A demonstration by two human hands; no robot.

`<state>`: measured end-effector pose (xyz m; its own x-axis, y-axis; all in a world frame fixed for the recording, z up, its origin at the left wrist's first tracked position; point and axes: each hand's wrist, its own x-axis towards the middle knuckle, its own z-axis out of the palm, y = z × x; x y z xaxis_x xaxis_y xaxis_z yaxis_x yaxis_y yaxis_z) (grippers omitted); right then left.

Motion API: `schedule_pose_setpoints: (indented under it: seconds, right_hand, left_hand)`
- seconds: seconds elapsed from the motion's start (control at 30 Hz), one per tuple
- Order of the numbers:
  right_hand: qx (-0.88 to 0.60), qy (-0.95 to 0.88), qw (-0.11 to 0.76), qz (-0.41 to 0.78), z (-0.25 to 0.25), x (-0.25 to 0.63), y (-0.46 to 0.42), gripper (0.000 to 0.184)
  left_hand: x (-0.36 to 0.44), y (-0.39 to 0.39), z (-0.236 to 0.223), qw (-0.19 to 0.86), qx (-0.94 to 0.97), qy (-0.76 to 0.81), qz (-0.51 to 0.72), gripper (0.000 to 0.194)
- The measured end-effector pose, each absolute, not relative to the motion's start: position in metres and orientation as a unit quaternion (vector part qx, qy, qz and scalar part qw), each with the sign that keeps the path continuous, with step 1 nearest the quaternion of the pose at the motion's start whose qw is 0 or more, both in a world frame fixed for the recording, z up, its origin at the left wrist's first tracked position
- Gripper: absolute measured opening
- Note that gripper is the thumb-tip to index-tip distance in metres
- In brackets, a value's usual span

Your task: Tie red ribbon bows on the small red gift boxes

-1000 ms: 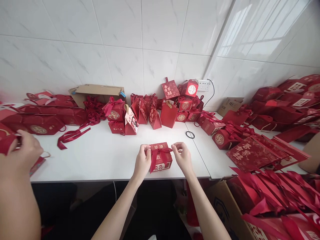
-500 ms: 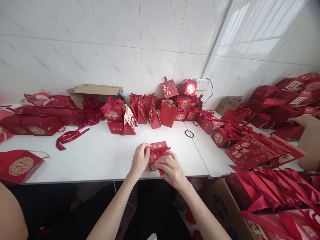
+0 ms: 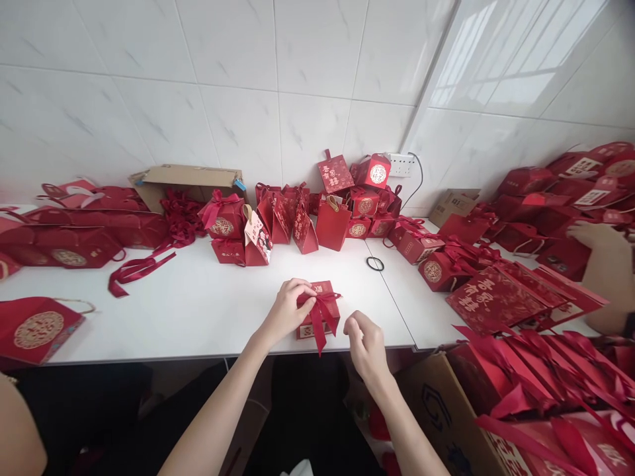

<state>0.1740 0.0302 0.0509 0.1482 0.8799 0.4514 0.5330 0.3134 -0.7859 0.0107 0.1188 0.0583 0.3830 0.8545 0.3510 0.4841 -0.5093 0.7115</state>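
Observation:
A small red gift box [image 3: 322, 328] with gold lettering sits on the white table in front of me, near its front edge. A dark red ribbon [image 3: 323, 305] is tied around it in a bow, and one tail hangs down the front. At the box's left top edge my left hand [image 3: 288, 307] pinches the ribbon by the knot, thumb and fingers together. My right hand [image 3: 368, 347] is off the box, to its right at the table edge, its fingers curled in with nothing visible in them.
Red gift boxes [image 3: 364, 201] stand along the wall behind. Loose ribbons [image 3: 139, 271] and a black ring [image 3: 376, 264] lie on the table [image 3: 198, 317]. A carton [image 3: 436, 410] of ribboned boxes is at lower right. Another person's arm [image 3: 608, 271] reaches in from the right.
My right hand has let go of the bow and moved right and down, away from the box. My left hand stays at the ribbon. The other person's hand has come into view at right.

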Motion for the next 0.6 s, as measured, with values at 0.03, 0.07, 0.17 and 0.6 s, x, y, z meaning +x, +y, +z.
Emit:
schedule_pose_setpoints:
  seconds: [0.03,0.07,0.17,0.6]
  right_hand:
    - [-0.615,-0.606,0.46,0.21,0.052,0.174,0.03,0.046]
    - [-0.64,-0.594,0.416,0.254,0.053,0.173,0.031,0.046]
    - [-0.61,-0.566,0.394,0.39,0.052,0.171,0.034,0.044]
    - [-0.578,-0.537,0.402,0.465,0.05,0.195,0.04,0.051]
  left_hand:
    - [0.01,0.119,0.058,0.262,0.79,0.423,0.359,0.01]
    - [0.01,0.119,0.059,0.265,0.789,0.423,0.358,0.01]
    - [0.012,0.118,0.06,0.267,0.786,0.423,0.363,0.01]
    - [0.016,0.114,0.059,0.278,0.766,0.427,0.392,0.01]
